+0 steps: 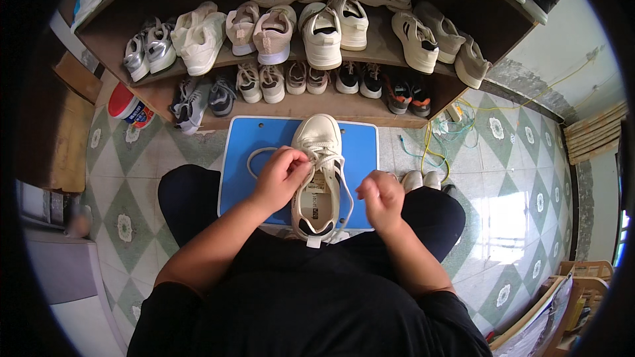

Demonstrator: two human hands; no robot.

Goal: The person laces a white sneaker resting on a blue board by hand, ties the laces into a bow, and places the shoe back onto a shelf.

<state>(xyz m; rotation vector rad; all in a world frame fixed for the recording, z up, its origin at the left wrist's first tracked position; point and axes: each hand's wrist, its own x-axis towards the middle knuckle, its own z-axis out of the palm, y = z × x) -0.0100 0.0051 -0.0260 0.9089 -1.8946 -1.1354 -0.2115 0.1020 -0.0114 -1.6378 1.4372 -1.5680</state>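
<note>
A cream sneaker point(317, 129) with black side stripes lies sole down, toe pointing away, on a blue board with a white rim point(238, 158) in front of me. My left hand point(282, 176) pinches the shoelace at the left of the upper eyelets, near the tongue. Left of that hand a loop of white lace point(253, 158) curves over the board. My right hand point(382, 196) is raised right of the shoe with its fingers curled; whether it holds a lace end cannot be told. Another length of lace point(351, 203) hangs along the shoe's right side.
Beyond the board stands a wooden shoe rack point(297, 111) with rows of shoes. A red-lidded bucket point(130, 106) is on the tiled floor at left. Tangled yellow and green cables point(436, 146) and a pair of light shoes point(420, 179) lie at right.
</note>
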